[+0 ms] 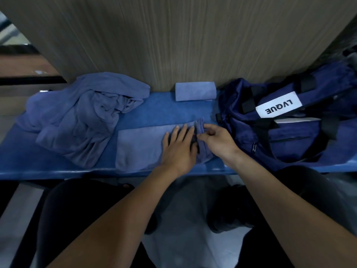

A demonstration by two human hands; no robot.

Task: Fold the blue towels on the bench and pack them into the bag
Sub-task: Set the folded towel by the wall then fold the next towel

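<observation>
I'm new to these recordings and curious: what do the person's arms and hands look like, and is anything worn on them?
Both forearms are bare up to the frame edge: no sleeves show. The left hand and the right hand wear no gloves, and no watch, ring or wristband is visible. The picture is dim and slightly blurred, so finer marks cannot be told.

left hand (178, 147) flat, fingers straight; right hand (216, 140) pinching

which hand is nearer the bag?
Right. The right hand pinches the towel just beside the bag; the left hand lies flat farther away.
</observation>
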